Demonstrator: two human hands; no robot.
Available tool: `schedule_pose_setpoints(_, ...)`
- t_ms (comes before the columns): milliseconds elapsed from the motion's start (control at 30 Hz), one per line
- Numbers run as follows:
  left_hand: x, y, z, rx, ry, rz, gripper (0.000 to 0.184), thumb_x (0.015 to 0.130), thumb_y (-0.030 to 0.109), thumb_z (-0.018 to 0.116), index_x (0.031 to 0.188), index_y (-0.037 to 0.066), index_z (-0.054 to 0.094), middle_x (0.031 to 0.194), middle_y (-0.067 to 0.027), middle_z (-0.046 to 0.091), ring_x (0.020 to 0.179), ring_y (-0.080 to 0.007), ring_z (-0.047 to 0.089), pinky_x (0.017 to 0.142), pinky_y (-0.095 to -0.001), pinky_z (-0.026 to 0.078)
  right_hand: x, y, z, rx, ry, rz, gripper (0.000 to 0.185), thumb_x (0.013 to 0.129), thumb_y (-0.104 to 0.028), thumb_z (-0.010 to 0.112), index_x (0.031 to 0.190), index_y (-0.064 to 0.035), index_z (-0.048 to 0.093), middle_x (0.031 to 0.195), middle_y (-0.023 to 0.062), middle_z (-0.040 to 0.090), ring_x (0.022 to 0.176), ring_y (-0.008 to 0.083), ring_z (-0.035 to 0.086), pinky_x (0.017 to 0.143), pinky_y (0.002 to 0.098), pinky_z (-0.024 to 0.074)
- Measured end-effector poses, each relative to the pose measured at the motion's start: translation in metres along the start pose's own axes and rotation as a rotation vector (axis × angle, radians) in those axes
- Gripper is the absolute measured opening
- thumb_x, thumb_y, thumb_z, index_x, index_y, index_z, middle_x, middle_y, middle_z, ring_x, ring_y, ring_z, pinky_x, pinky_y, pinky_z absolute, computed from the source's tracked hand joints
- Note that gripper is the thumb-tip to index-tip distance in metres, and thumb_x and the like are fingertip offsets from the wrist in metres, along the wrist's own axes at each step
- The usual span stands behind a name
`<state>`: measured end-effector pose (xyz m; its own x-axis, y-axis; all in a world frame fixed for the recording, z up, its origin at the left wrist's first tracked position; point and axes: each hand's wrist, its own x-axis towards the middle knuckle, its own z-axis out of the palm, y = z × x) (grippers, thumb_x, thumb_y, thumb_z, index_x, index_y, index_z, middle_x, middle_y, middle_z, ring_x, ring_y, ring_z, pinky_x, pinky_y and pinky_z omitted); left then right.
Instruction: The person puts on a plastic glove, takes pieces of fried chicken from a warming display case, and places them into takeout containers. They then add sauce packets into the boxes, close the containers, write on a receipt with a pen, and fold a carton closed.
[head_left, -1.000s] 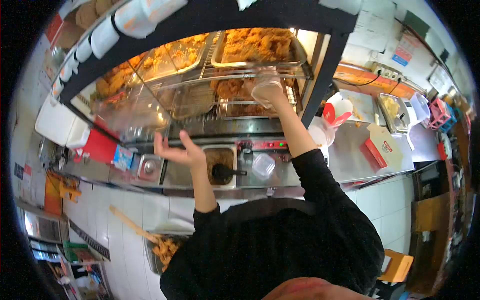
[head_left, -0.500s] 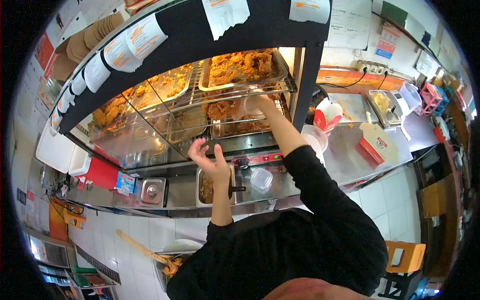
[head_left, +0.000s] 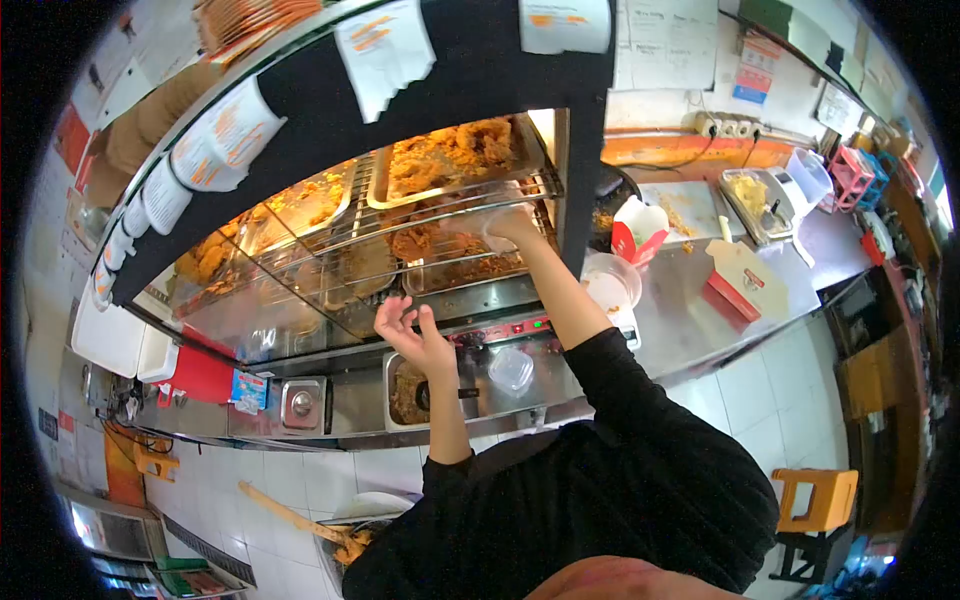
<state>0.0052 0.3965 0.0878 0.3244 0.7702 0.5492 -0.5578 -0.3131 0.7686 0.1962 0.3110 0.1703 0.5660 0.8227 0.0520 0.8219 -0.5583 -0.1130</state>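
Observation:
My right hand [head_left: 500, 225], which looks covered by a clear plastic glove or bag, reaches into the lit display cabinet under its upper rack. It is at the lower tray [head_left: 465, 272] of fried pieces; its fingers are blurred behind the rack wires, so a grip cannot be made out. Above it rests the upper tray [head_left: 375, 185] heaped with fried chicken [head_left: 455, 158]. My left hand [head_left: 412, 332] hangs in front of the cabinet's lower edge, bare, with fingers loosely curled apart and nothing in it. Below it is a steel pan [head_left: 408, 392] with a black-handled tool.
A clear plastic container [head_left: 511, 371] sits on the counter beneath the cabinet. Right of the cabinet stand a red-and-white box [head_left: 640, 232], a round tub [head_left: 611, 284] and an open carton [head_left: 745, 284]. A lidded steel pot [head_left: 303, 404] is at left; an orange stool [head_left: 818, 500] stands lower right.
The view has shifted, showing more of the cabinet front. My right hand has moved deeper under the upper rack. My left hand has come nearer the right one, its fingers curling more.

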Motion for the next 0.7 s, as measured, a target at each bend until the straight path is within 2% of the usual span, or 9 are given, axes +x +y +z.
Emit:
schedule_pose_setpoints(67, 0.002, -0.011, 0.009, -0.061, 0.086, -0.135, 0.041, 0.084, 0.005, 0.059, 0.121, 0.004, 0.041, 0.115, -0.0096, 0.046, 0.102, -0.0187, 0.051, 0.083, -0.0281, 0.043, -0.023, 0.007, 0.008, -0.066, -0.055, -0.198, 0.082, 0.065, -0.035, 0.083, 0.135, -0.0172, 0.044, 0.135, 0.0078, 0.05, 0.116, 0.0186, 0.052, 0.098, 0.0384, 0.0414)
schedule_pose_setpoints(133, 0.001, -0.009, 0.024, -0.065, 0.216, -0.315, 0.037, 0.085, 0.01, 0.058, 0.119, 0.007, 0.043, 0.11, -0.006, 0.048, 0.098, -0.017, 0.051, 0.081, -0.0293, 0.042, -0.043, -0.006, 0.034, 1.51, 0.12, -0.046, 0.066, 0.06, -0.03, 0.087, 0.113, -0.0104, 0.054, 0.114, 0.0119, 0.061, 0.103, 0.0168, 0.059, 0.083, 0.0355, 0.0498)
schedule_pose_setpoints(267, -0.018, -0.024, 0.04, -0.092, 0.318, -0.288, 0.037, 0.087, 0.015, 0.054, 0.119, 0.007, 0.039, 0.106, -0.0075, 0.046, 0.096, -0.0197, 0.047, 0.079, -0.0344, 0.04, -0.127, -0.008, 0.037, 1.417, 0.537, -0.634, 0.052, 0.052, -0.025, 0.089, 0.092, -0.0099, 0.059, 0.107, 0.0064, 0.057, 0.107, 0.0214, 0.05, 0.091, 0.0372, 0.0408)
schedule_pose_setpoints(300, -0.03, -0.012, 0.055, -0.091, 0.295, -0.253, 0.033, 0.088, 0.018, 0.052, 0.117, 0.006, 0.041, 0.105, -0.008, 0.045, 0.095, -0.0205, 0.047, 0.079, -0.0352, 0.041, -0.152, 0.007, 0.038, 1.6, 0.198, -0.668, 0.057, 0.053, -0.033, 0.088, 0.095, -0.0103, 0.057, 0.103, 0.0064, 0.054, 0.103, 0.0219, 0.049, 0.088, 0.037, 0.0404)
schedule_pose_setpoints(367, -0.063, -0.003, 0.077, 0.07, 0.351, -0.156, 0.028, 0.087, 0.016, 0.05, 0.113, 0.006, 0.044, 0.097, -0.0094, 0.049, 0.087, -0.0194, 0.052, 0.07, -0.0292, 0.044, -0.228, 0.048, 0.015, 1.737, 0.371, -0.824, 0.066, 0.051, -0.047, 0.085, 0.095, -0.0085, 0.054, 0.098, 0.0063, 0.05, 0.097, 0.0216, 0.047, 0.084, 0.0353, 0.0395)
schedule_pose_setpoints(400, -0.092, 0.002, 0.093, -0.046, 0.11, -0.067, 0.026, 0.087, 0.016, 0.05, 0.11, 0.005, 0.047, 0.095, -0.0099, 0.052, 0.085, -0.0191, 0.052, 0.067, -0.0277, 0.043, -0.272, 0.083, 0.015, 1.632, 0.477, -0.768, 0.072, 0.051, -0.057, 0.08, 0.094, -0.0064, 0.051, 0.096, 0.0051, 0.047, 0.092, 0.021, 0.045, 0.079, 0.0347, 0.039)
schedule_pose_setpoints(500, -0.188, 0.035, 0.205, -0.104, -0.771, 0.27, 0.043, 0.075, 0.007, 0.061, 0.117, 0.004, 0.054, 0.116, -0.0164, 0.054, 0.097, -0.0249, 0.056, 0.067, -0.0307, 0.047, -0.42, 0.173, 0.021, 1.736, 1.068, 0.697, 0.058, 0.066, -0.056, 0.073, 0.092, -0.009, 0.051, 0.09, 0.0048, 0.048, 0.086, 0.0169, 0.048, 0.078, 0.0317, 0.0437)
schedule_pose_setpoints(600, -0.275, 0.064, 0.352, 0.038, -1.514, 0.134, 0.075, 0.075, 0.006, 0.062, 0.142, 0.017, 0.032, 0.137, -0.0211, 0.04, 0.093, -0.038, 0.062, 0.074, -0.0445, 0.052, -0.522, 0.329, -0.013, 1.748, 0.967, -0.053, 0.033, 0.079, -0.031, 0.064, 0.093, -0.0039, 0.05, 0.104, 0.0176, 0.049, 0.094, 0.0273, 0.052, 0.08, 0.0375, 0.0506)
schedule_pose_setpoints(700, -0.332, 0.039, 0.436, 0.3, -1.737, 0.327, 0.073, 0.078, 0.009, 0.057, 0.144, 0.017, 0.027, 0.136, -0.0208, 0.042, 0.088, -0.0361, 0.064, 0.072, -0.0435, 0.052, -0.535, 0.367, -0.064, 1.739, 0.909, -0.093, 0.021, 0.084, -0.017, 0.058, 0.091, -0.0005, 0.048, 0.108, 0.0248, 0.047, 0.101, 0.0333, 0.05, 0.074, 0.0361, 0.0544)
